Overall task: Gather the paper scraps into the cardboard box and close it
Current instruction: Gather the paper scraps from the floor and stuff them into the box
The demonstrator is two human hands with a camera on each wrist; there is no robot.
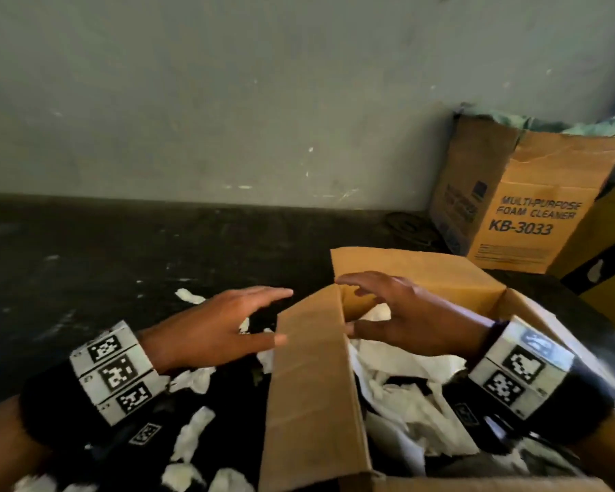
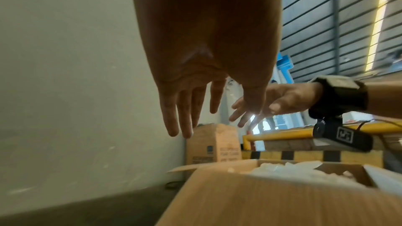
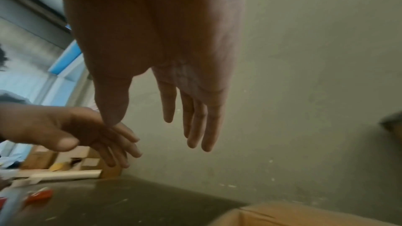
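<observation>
An open cardboard box [image 1: 309, 385] stands on the dark floor with its left flap upright and white paper scraps [image 1: 405, 395] piled inside. My left hand [image 1: 228, 324] hovers just left of that flap with straight fingers, holding nothing. My right hand [image 1: 387, 307] is over the box's far corner, fingers spread and empty, above the scraps. More white scraps [image 1: 192, 435] lie on the floor left of the box. The left wrist view shows the left hand [image 2: 195, 109] above the box [image 2: 272, 195]. In the right wrist view the right hand [image 3: 174, 118] hangs open.
A tall brown carton [image 1: 519, 207] printed "MULTI-PURPOSE FOAM CLEANER" stands against the grey wall [image 1: 228, 101] at the back right. Yellow and black barriers [image 1: 611, 243] sit at the far right. A coiled dark object [image 1: 405, 225] lies near the carton.
</observation>
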